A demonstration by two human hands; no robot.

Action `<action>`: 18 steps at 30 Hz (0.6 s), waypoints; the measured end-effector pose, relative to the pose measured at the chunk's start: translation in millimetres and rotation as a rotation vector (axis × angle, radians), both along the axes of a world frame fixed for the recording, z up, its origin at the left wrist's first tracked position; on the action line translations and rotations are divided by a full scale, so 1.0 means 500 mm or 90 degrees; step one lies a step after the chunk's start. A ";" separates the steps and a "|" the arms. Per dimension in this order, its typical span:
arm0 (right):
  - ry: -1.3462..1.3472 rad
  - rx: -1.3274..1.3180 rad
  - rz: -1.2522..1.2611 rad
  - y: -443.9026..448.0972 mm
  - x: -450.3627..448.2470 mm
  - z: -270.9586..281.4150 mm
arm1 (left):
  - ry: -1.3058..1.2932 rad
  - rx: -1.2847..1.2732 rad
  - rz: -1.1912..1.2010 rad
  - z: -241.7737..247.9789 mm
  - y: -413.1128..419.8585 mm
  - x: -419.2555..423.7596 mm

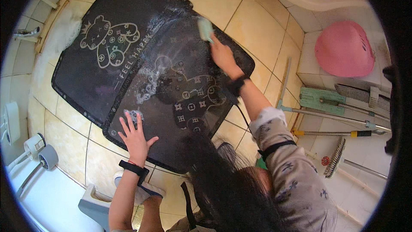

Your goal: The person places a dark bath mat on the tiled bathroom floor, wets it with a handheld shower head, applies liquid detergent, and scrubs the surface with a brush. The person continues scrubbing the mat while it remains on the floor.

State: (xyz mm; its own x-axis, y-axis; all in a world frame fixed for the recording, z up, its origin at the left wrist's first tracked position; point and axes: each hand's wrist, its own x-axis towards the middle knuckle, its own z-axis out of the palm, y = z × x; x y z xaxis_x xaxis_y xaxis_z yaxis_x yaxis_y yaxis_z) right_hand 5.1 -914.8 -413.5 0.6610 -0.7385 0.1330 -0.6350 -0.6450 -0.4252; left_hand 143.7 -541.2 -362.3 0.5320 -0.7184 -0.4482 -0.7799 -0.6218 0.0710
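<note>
Two dark floor mats with printed bear figures and lettering lie overlapping on the tiles. My left hand (135, 137) rests on the nearer mat (161, 135) with its fingers spread and nothing in it; a patch of suds touches its fingertips. My right hand (222, 51) grips a pale green scrubbing brush (205, 29), somewhat blurred, at the upper right edge of the same mat. White foam (149, 83) streaks this mat between my hands and runs up to its border with the farther mat (93, 80). The brush's bristles are hidden.
Foam lies on the floor (61, 45) beside a wall tap (27, 33). At the right are a pink basin (345, 49), a green flat mop (322, 100), several poles and a broom head (335, 157). A grey plastic stool (96, 204) stands lower left. Dark hair covers the lower middle.
</note>
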 end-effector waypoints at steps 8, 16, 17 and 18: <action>0.083 0.124 -0.174 -0.022 -0.036 -0.014 | -0.008 0.027 0.007 -0.006 -0.005 -0.003; 0.211 0.141 -0.192 0.004 -0.120 0.005 | -0.014 0.024 -0.012 -0.001 -0.009 0.000; 0.093 0.196 -0.249 0.018 -0.185 0.009 | -0.020 0.021 -0.015 -0.001 -0.010 0.001; 0.073 0.178 -0.230 0.030 -0.227 0.015 | -0.014 0.033 -0.012 -0.001 -0.008 -0.001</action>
State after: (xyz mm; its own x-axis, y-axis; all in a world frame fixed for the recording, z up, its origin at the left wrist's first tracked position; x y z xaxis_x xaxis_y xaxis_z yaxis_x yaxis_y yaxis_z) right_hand -108.4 -899.7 -405.9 0.3537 -0.9212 -0.1623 -0.8507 -0.2447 -0.4653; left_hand 143.3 -545.3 -362.6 0.5285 -0.7044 -0.4738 -0.7928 -0.6091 0.0212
